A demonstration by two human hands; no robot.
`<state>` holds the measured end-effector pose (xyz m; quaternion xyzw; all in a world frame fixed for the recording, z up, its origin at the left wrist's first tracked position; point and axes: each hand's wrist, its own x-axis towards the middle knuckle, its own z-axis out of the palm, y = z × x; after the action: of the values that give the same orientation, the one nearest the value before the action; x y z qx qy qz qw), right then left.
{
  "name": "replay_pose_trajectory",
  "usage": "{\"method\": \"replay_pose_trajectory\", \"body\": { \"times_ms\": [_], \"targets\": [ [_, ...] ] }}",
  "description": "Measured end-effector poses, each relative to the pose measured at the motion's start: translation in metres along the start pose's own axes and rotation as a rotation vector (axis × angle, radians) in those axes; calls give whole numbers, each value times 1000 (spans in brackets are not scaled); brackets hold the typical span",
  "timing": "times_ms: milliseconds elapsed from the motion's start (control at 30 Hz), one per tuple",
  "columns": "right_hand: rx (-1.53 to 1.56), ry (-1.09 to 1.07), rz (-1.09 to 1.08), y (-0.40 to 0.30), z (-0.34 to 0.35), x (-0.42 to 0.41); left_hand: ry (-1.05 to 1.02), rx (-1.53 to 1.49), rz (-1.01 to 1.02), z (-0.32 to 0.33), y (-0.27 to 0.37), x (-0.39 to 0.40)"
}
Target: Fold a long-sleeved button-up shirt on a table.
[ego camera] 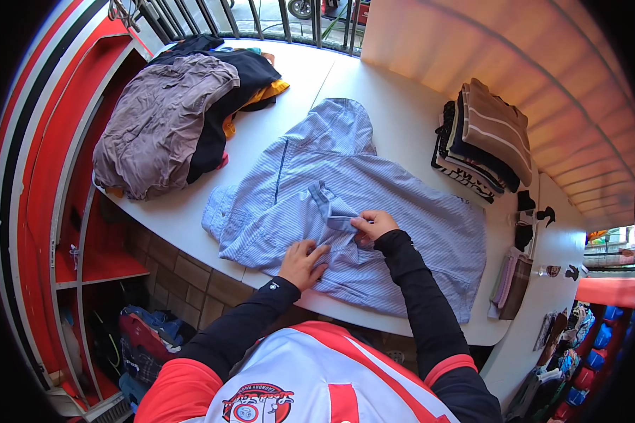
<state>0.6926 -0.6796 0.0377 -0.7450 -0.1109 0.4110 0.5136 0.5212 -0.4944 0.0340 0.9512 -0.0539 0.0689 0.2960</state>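
Note:
A blue-and-white striped hooded shirt [402, 195] lies spread on the white table [344, 79], its hood pointing to the far side. One sleeve is folded inward across the body, and its cuff [325, 209] stands up a little in the middle. Between thumb and fingers, my right hand [374, 224] grips the edge of that cuff. My left hand [302, 263] rests on the striped fabric near the table's front edge, fingers spread. Black sleeves cover both my forearms.
At the left end lies a heap of loose clothes [164, 121], greyish garment on top. Folded clothes [487, 137] are stacked at the back right. Further right are folded cloths [510, 283] and a spray bottle [546, 215]. Red shelving [100, 269] stands left; metal bars [259, 21] line the back.

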Motion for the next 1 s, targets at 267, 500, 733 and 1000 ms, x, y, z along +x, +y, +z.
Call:
{"method": "replay_pose_trajectory", "body": {
  "times_ms": [267, 500, 733, 1000],
  "targets": [
    [269, 93, 8, 37, -1, -7, -82, -263, -186, -10, -6, 24],
    [-146, 303, -118, 9, 26, -17, 103, -4, -242, -5, -70, 125],
    [72, 578, -216, 1, 64, -40, -19, -389, -154, -67, -75, 129],
    [-628, 379, -816, 2, 111, -89, -108, -1330, -655, -80, -72, -55]
  ]
}}
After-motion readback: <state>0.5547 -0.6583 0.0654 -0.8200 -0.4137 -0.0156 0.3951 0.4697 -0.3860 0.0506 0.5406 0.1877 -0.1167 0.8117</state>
